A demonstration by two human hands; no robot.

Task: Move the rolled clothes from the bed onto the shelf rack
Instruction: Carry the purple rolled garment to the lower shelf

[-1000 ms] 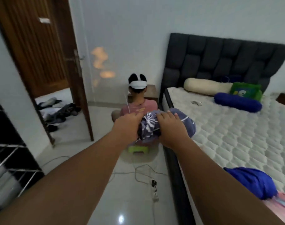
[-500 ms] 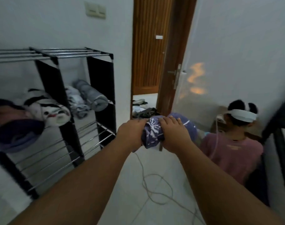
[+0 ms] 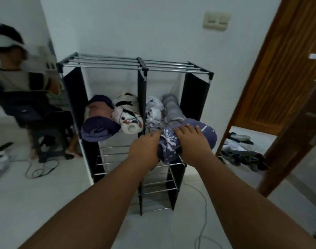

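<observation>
Both hands hold a blue tie-dye rolled garment (image 3: 204, 134) in front of the shelf rack (image 3: 138, 64). My left hand (image 3: 144, 150) grips its near end and my right hand (image 3: 191, 142) lies over its top. The roll hovers at the front of the rack's right compartment, at the middle shelf level. On that shelf lie a grey roll (image 3: 171, 108) and a white patterned roll (image 3: 153, 112) on the right, a white-and-black roll (image 3: 126, 114) and a purple-pink roll (image 3: 98, 121) on the left. The bed is out of view.
A person (image 3: 11, 76) sits on a dark stool (image 3: 45, 141) to the left of the rack. Cables (image 3: 40, 168) trail on the white floor. An open wooden door (image 3: 294, 90) stands at the right, with a pile of clothes (image 3: 243, 151) on the floor beyond it.
I have turned left from the bed to face the rack. The blue roll, still in both hands, has come up to the front of the right compartment.
</observation>
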